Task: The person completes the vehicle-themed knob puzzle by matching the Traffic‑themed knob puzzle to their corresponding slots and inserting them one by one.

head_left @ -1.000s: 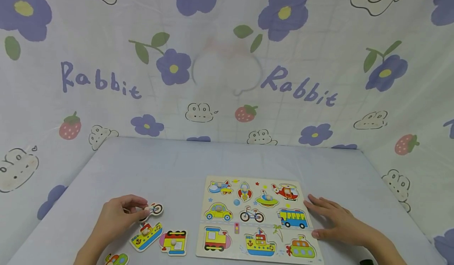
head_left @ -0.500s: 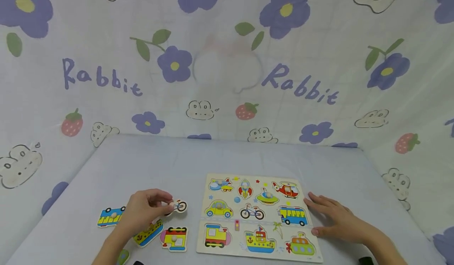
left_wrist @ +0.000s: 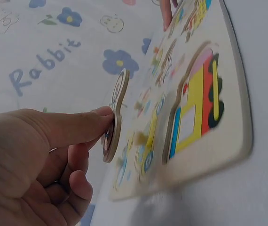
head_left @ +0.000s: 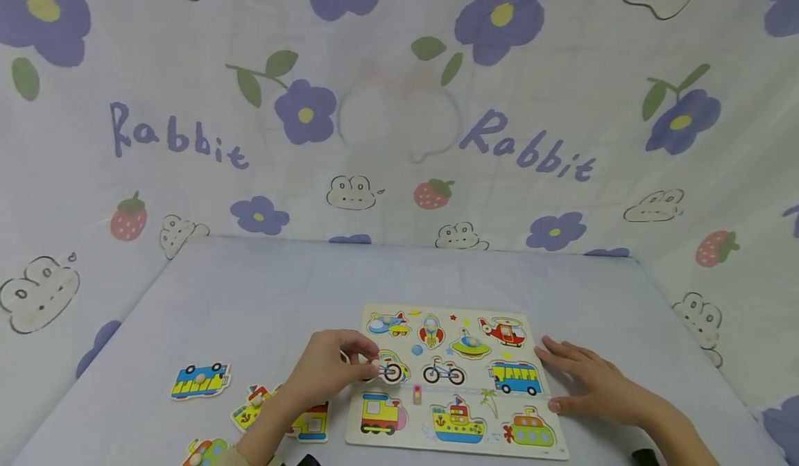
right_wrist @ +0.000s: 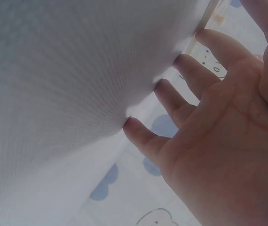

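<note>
My left hand (head_left: 333, 369) pinches a wooden bicycle puzzle piece (head_left: 391, 371) between thumb and fingers. It holds the piece above the left side of the puzzle board (head_left: 417, 430), over the yellow car (head_left: 376, 356), which it partly hides. In the left wrist view the bicycle piece (left_wrist: 119, 120) stands on edge, apart from the board. A printed bicycle outline (head_left: 444, 373) lies on the board to the right of it. My right hand (head_left: 593, 386) rests with straight, spread fingers at the board's right edge, thumb touching near the bus picture.
Left of the board lie a bus piece (head_left: 201, 381), a ship piece (head_left: 246, 416), a train piece (head_left: 314, 424) and a submarine piece (head_left: 209, 451). The left forearm partly covers some of them. A dark object (head_left: 645, 458) shows by the right forearm.
My left hand has carried the bicycle piece rightward from among the loose pieces to above the board's left side. The bus piece has come into view. My right hand stays at the board's edge.
</note>
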`<act>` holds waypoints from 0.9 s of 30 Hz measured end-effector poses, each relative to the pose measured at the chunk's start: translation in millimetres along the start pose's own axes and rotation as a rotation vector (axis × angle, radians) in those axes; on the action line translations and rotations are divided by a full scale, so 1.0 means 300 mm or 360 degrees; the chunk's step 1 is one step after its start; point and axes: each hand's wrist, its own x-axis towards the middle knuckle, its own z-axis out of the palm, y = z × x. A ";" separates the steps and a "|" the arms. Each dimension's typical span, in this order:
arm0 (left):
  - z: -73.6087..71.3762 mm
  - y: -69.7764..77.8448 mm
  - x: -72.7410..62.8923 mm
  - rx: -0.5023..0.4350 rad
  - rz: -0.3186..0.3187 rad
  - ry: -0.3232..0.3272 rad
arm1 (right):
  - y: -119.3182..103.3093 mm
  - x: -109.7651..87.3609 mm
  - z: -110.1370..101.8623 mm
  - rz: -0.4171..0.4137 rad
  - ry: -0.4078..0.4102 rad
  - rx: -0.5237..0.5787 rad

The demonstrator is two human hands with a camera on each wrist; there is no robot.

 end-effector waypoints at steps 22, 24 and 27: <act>0.196 0.089 0.115 -0.0173 0.0164 -0.0054 | -0.002 -0.002 -0.003 0.0041 -0.0020 0.0032; 0.208 0.087 0.123 -0.0184 0.0177 -0.0057 | -0.004 -0.002 -0.006 0.0029 -0.0019 0.0027; 0.225 0.087 0.133 -0.0176 0.0173 -0.0057 | -0.006 -0.003 -0.008 0.0022 -0.0016 0.0024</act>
